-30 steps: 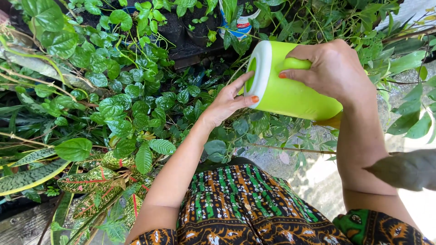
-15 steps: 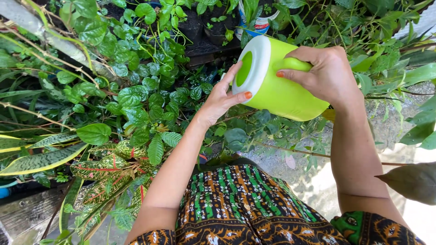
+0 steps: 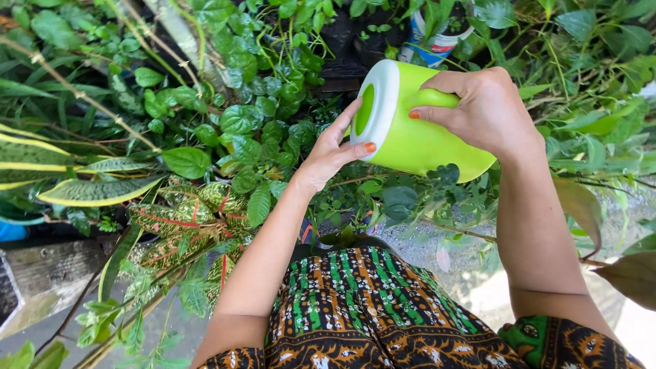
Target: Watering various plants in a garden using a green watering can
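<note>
Head view: watering can (image 3: 417,133) seemingly lower.

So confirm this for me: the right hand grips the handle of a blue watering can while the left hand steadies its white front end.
Wrong on colour. The head view shows the watering can is lime green, not blue. The rest stands: right hand on the handle, left hand at the white front end.

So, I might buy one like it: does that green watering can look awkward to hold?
Probably not: the right hand wraps its handle while the left hand steadies the white rim. The can looks like stiff, smooth plastic, possibly slippery when wet.
</note>
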